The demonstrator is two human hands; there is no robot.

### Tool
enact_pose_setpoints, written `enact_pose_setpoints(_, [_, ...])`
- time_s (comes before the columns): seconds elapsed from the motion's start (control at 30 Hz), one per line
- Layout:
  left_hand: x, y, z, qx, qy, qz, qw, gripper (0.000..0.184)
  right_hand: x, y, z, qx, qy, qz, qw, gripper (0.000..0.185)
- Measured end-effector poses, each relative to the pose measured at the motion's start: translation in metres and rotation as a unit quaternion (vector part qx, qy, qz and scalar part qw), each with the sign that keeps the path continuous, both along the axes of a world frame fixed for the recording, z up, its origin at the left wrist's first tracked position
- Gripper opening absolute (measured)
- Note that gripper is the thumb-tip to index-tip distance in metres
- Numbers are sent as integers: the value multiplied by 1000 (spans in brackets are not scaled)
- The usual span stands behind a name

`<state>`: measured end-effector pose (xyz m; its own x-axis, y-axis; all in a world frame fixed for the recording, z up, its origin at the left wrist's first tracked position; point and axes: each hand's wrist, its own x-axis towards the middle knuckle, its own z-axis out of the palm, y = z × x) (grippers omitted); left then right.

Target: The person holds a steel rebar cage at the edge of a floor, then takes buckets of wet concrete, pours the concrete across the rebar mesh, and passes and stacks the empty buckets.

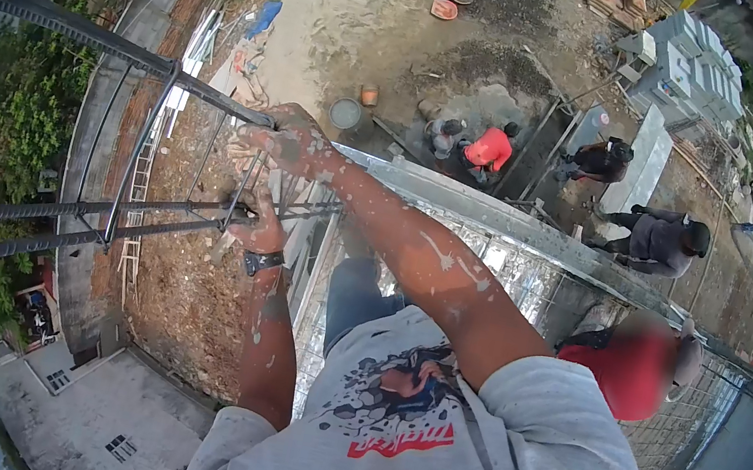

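Note:
A rebar column cage (1, 249) of ribbed steel bars joined by bent stirrups (140, 148) reaches in from the left. My right hand (292, 140), spotted with dried cement, is closed around the end of its upper bar. Lower down, my left hand (260, 229) has its fingers wrapped round the cage near the lower bars; exactly which bar or stirrup it grips is partly hidden. A dark watch (263, 261) sits on my left wrist.
I am high above the ground. Beside me runs a concrete beam edge (500, 219), and a person in red (625, 369) is close on the right. Several people work below near a bucket (346, 113), a sand pile (321, 34) and stacked blocks (693, 69).

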<state>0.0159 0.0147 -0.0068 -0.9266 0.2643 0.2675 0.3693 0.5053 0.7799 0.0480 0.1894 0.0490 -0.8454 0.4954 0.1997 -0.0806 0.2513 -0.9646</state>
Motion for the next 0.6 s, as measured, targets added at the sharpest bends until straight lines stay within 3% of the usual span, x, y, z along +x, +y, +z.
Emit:
enact_pose_setpoints(0.03, [-4, 1, -8, 3, 50, 14, 999, 73, -16, 1, -45, -48, 89, 21, 995, 33])
enact_pose_setpoints(0.1, [-14, -6, -23, 3, 161, 21, 987, 64, -22, -8, -46, -82, 93, 49, 991, 31])
enact_pose_setpoints(0.17, [-9, 1, -13, 16, 184, 9, 983, 64, 13, 2, 18, -41, -76, 46, 995, 29])
enact_pose_setpoints(0.23, [13, 8, 28, 33, -55, -18, 998, 102, -15, -11, -36, -132, 187, 7, 974, 35])
enact_pose_setpoints(0.27, [10, 5, 14, 22, -105, 15, 994, 98, 4, 2, -5, 40, -46, -1, 998, 33])
enact_pose_setpoints(0.3, [5, 2, 5, -7, -126, 27, 992, 97, -4, -4, -23, -29, 75, -15, 997, 34])
enact_pose_setpoints(0.33, [0, -2, -5, -38, -148, 39, 988, 96, -7, -8, -32, 11, 91, -88, 992, 35])
enact_pose_setpoints(0.37, [-4, -3, -6, -50, -124, 29, 991, 96, -17, -5, -41, 85, 87, -83, 989, 35])
enact_pose_setpoints(0.47, [-10, -5, -8, 3, -59, -11, 998, 90, 3, -3, 0, -10, -25, -15, 1000, 36])
enact_pose_setpoints(0.5, [-7, -3, -4, 49, -54, -32, 997, 85, 0, -11, 2, -23, 126, -81, 988, 39])
enact_pose_setpoints(0.6, [-11, -4, -14, 3, 80, 5, 997, 71, 9, -7, 9, 13, 2, -66, 998, 40])
